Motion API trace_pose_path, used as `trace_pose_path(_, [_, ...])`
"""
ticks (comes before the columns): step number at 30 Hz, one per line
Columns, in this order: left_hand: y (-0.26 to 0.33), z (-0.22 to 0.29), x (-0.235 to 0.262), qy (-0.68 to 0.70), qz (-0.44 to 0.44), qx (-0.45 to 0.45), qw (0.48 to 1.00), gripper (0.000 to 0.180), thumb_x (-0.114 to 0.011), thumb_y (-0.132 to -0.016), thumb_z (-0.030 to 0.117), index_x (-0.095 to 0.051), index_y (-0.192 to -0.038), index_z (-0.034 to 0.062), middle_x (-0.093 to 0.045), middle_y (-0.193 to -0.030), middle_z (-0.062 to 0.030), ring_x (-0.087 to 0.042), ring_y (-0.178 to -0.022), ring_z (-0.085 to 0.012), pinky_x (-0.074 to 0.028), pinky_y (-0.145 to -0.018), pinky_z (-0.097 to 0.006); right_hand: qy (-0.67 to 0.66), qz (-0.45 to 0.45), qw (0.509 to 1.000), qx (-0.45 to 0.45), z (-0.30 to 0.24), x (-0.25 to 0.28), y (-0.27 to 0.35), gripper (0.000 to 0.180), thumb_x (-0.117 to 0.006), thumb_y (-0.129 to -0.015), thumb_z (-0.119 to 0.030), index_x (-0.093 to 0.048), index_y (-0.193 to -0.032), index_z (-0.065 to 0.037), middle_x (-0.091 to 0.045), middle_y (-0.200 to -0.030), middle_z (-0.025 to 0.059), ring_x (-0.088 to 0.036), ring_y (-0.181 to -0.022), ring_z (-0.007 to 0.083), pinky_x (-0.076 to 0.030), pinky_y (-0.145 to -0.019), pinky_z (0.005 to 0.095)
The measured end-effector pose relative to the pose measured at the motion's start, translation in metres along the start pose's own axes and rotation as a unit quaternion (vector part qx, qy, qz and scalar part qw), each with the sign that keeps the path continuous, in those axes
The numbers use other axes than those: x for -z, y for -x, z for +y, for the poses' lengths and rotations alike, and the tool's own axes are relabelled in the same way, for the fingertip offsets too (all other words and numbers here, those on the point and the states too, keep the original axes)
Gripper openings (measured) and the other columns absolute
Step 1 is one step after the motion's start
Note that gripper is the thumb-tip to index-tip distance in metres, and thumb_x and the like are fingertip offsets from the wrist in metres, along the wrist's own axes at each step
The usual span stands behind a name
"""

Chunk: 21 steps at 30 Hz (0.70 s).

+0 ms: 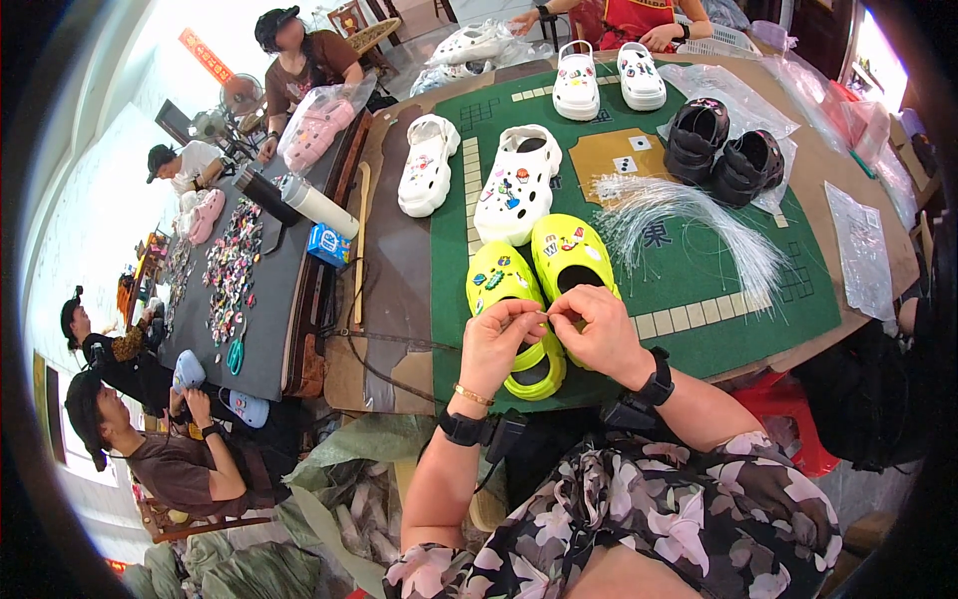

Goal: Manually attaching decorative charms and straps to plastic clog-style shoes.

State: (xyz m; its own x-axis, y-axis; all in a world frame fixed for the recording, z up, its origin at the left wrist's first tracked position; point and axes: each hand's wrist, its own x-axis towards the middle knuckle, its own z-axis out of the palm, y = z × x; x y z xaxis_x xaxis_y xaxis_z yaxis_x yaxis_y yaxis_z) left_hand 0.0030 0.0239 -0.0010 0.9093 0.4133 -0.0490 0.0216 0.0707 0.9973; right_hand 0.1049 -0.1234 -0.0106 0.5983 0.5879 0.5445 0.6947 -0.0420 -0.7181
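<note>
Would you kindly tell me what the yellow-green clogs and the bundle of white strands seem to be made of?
The yellow-green clogs look like matte moulded foam or rubber, given their thick, rounded, evenly coloured bodies. The white strands are probably slightly glossy plastic: thin, pale and springily fanned.

Two clogs (571,254) are lime-green, their small charms (491,281) apparently multicoloured, the mat (699,354) green.
</note>
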Motion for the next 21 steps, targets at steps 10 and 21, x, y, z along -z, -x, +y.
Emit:
trace_pose_path(10, [0.0044, -0.003, -0.0068, -0.079, -0.005, 0.003, 0.997, 0.014, -0.064, -0.093, 0.008, -0.067, -0.1, -0.0039, -0.069, -0.084, -0.0052, -0.066, -0.073, -0.0094, -0.053, -0.068, -0.023, 0.006, -0.003, 1.0, -0.01, 0.0018, -0.0038, 0.0042, 0.006, -0.067, -0.075, -0.006, -0.061, -0.075, -0.006, -0.061, -0.072, 0.0091, -0.06, -0.07, 0.0302, -0.046, -0.064, 0.0396])
trace_pose_path(21, [0.0047, 0.0015, -0.0009, -0.283, 0.044, -0.202, 0.937, 0.008, -0.068, -0.085, 0.006, -0.066, -0.092, 0.0012, -0.066, -0.085, -0.0084, -0.066, -0.074, -0.0197, -0.053, -0.066, -0.03, 0.006, -0.02, 1.0, -0.014, 0.0009, -0.0048, 0.0029, 0.006, -0.068, -0.077, -0.006, -0.064, -0.08, -0.005, -0.062, -0.074, 0.0093, -0.061, -0.072, 0.0291, -0.046, -0.066, 0.039])
